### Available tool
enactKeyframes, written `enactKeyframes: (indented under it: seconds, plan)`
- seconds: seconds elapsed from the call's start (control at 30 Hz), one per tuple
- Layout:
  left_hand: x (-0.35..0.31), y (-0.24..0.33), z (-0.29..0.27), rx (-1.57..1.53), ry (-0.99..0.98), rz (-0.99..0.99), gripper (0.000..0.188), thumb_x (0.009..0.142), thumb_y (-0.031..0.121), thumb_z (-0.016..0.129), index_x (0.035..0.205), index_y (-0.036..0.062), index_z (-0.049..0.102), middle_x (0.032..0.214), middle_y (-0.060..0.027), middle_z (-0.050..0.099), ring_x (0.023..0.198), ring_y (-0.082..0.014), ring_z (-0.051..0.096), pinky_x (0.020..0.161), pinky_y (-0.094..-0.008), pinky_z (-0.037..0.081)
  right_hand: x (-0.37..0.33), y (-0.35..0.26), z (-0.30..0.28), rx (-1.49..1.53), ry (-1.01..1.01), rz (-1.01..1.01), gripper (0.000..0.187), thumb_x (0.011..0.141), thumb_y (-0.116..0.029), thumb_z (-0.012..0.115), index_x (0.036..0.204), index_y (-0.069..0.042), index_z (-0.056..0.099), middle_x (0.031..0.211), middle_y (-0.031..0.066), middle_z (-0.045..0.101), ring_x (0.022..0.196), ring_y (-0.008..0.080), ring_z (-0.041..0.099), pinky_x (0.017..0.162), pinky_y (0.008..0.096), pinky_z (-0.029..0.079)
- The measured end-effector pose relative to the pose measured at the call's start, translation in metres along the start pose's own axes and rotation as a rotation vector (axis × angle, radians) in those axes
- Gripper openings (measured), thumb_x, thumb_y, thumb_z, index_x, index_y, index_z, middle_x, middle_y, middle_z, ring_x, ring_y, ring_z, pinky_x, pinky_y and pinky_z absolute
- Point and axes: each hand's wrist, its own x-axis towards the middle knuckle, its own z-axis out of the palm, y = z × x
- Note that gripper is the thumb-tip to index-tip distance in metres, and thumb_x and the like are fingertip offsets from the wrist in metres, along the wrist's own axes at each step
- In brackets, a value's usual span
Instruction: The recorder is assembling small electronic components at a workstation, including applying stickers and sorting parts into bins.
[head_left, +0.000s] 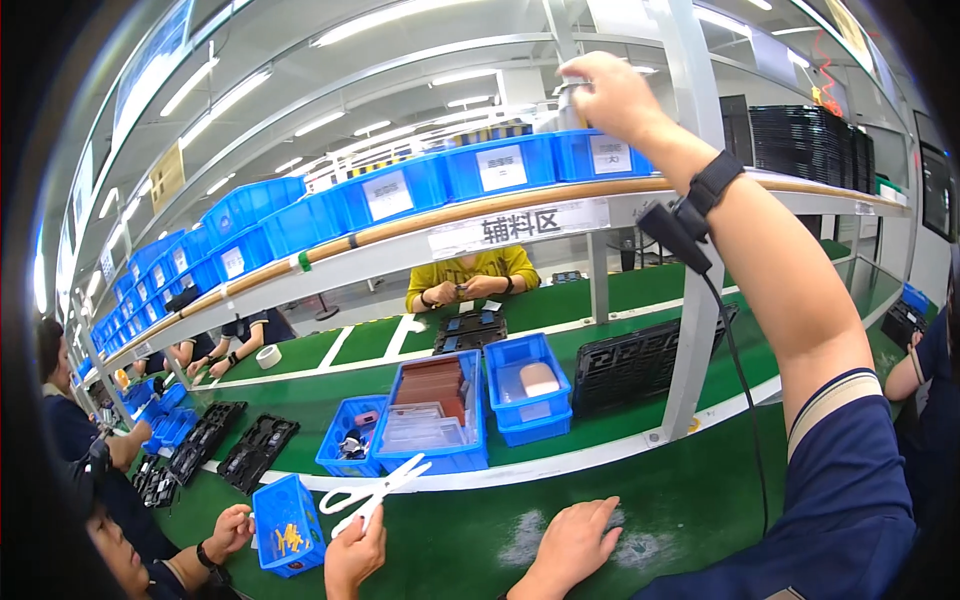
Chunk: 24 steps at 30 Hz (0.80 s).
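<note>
My right hand (612, 95) is raised over a blue bin (602, 155) on the upper shelf. Its fingers are curled at a small pale-grey item whose kind I cannot make out. A black strap (716, 180) with a dark clip and a hanging cable circles my right wrist. Below, my left hand (572, 548) rests palm down on the green tabletop (450, 530), fingers extended and holding nothing. Pale scuffed patches show on the surface around it. To its left, another person's hand (355, 555) holds white scissors (372, 492).
Beside the scissors stands a blue bin (290, 530) with small yellow pieces, touched by a neighbour's hand (230, 530). A blue bin (472, 455) holds brown sheets and clear packets. Black trays (630, 365) lean behind a metal post (690, 330). A person in yellow (520, 265) works opposite.
</note>
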Motion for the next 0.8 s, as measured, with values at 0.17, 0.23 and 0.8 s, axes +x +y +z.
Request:
enactKeyframes:
  seconds: [0.17, 0.23, 0.8]
  plan:
    - [0.000, 0.006, -0.004, -0.010, 0.018, 0.044, 0.042, 0.078, 0.017, 0.067, 0.117, 0.0035, 0.056, 0.103, -0.0135, 0.063, 0.096, -0.0299, 0.060, 0.084, -0.0392, 0.049, 0.013, -0.100, 0.038, 0.267, -0.208, -0.233, 0.027, 0.077, -0.006, 0.055, 0.102, -0.005, 0.065, 0.103, 0.0156, 0.065, 0.098, 0.0328, 0.060, 0.088, 0.0393, 0.046]
    - [0.000, 0.006, -0.005, -0.014, 0.026, 0.063, 0.042, 0.078, 0.017, 0.067, 0.116, 0.0032, 0.056, 0.103, -0.0133, 0.063, 0.096, -0.0297, 0.060, 0.084, -0.0391, 0.048, 0.027, -0.125, 0.062, 0.253, -0.243, -0.212, 0.028, 0.077, -0.007, 0.056, 0.103, -0.005, 0.065, 0.104, 0.0155, 0.065, 0.099, 0.0326, 0.060, 0.089, 0.0390, 0.047]
    - [-0.007, 0.003, -0.009, -0.061, 0.061, 0.050, 0.042, 0.075, 0.014, 0.068, 0.114, 0.0033, 0.056, 0.096, -0.0091, 0.061, 0.092, -0.0258, 0.060, 0.082, -0.0371, 0.048, 0.088, -0.156, 0.110, 0.126, -0.987, -0.014, 0.059, 0.079, -0.027, 0.070, 0.133, -0.014, 0.051, 0.129, 0.0141, 0.055, 0.123, 0.0279, 0.049, 0.098, 0.0440, 0.042]
